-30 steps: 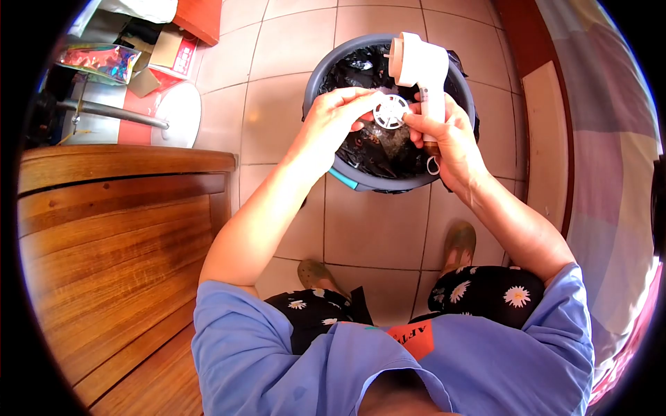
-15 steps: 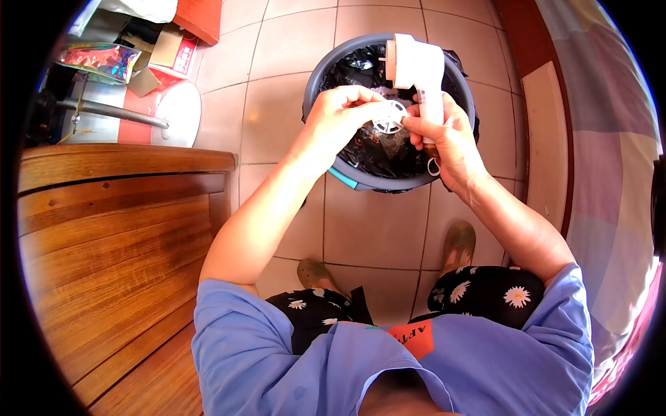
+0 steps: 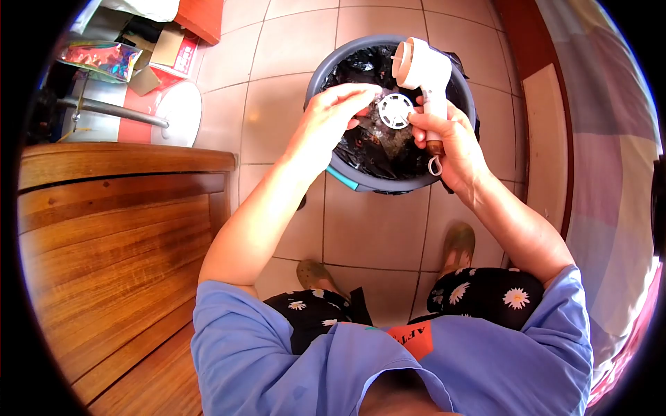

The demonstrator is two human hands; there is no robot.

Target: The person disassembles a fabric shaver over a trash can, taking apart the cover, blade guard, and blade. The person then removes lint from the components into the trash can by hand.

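Over the bin, my right hand (image 3: 454,135) grips a white lint remover (image 3: 435,83) by its handle, its round head turned to the left. The same hand's thumb and fingertips hold a round white slotted cover (image 3: 395,111) by its right edge. A loop strap hangs from the brown handle end. Just left of the cover is my left hand (image 3: 333,114), fingers stretched out and thumb apart, nothing visible in it. Below both hands is a grey bin (image 3: 320,75) lined with a black bag (image 3: 357,154), with greyish fluff inside.
A wooden cabinet (image 3: 125,229) stands at the left. Behind it are a round white base with a metal pole (image 3: 114,114), boxes and a shiny pouch (image 3: 100,59). Checked fabric (image 3: 603,139) hangs at the right. My feet are on the tiled floor (image 3: 374,229).
My left hand has let go of the cover and drawn slightly left. The cover has turned more face-up in my right hand, and the lint remover's head has tilted.
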